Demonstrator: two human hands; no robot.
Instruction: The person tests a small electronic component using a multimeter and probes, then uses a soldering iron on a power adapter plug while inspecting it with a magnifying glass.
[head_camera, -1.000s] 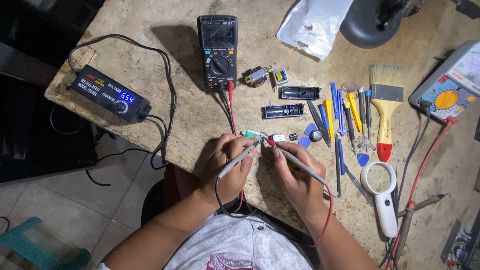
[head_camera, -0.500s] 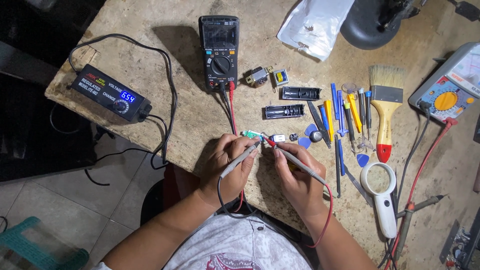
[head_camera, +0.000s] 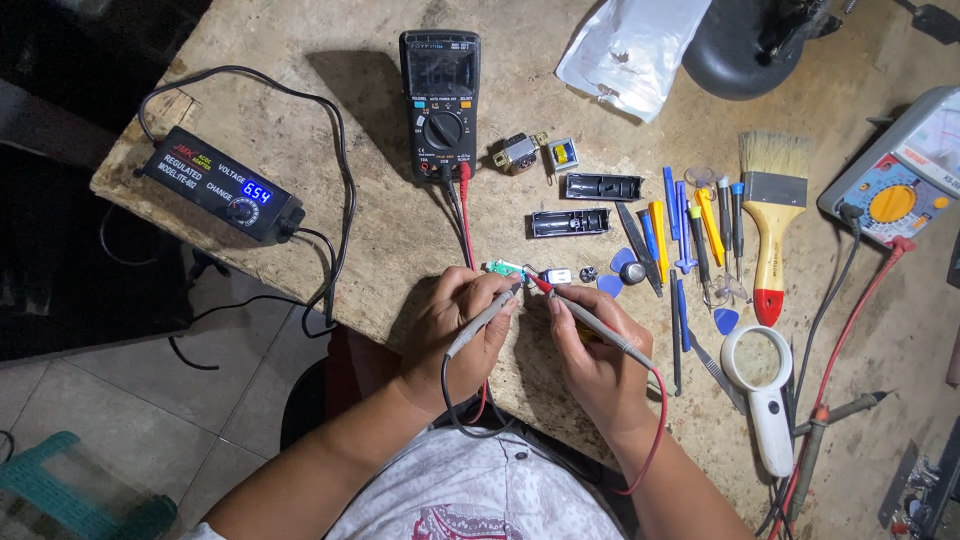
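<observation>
While both hands work near the desk's (head_camera: 300, 210) front edge, the left hand (head_camera: 455, 335) is closed around a grey probe (head_camera: 482, 320) whose tip points toward one o'clock, and the right hand (head_camera: 590, 345) grasps a second probe (head_camera: 590, 322) with a red tip that points toward ten o'clock. Both tips meet at a small green circuit board (head_camera: 503, 268), which lies on the desk just past the fingertips, at about twelve o'clock from the left hand and eleven o'clock from the right. Whether the tips actually touch the board is too small to tell. A black wire loops down from the left probe and a red wire (head_camera: 655, 430) curves from the right one past the wrist.

At twelve o'clock from the board stands a black multimeter (head_camera: 440, 100), its leads running down toward the hands. At nine to ten o'clock from it lies a black power supply (head_camera: 220, 185) with a lit blue display. To three o'clock sit coloured pry tools (head_camera: 690, 225), a paintbrush (head_camera: 772, 225) and a magnifying glass (head_camera: 762, 385).

Compared with half a second before, the hands, probes and board keep the same places; no shift shows.
</observation>
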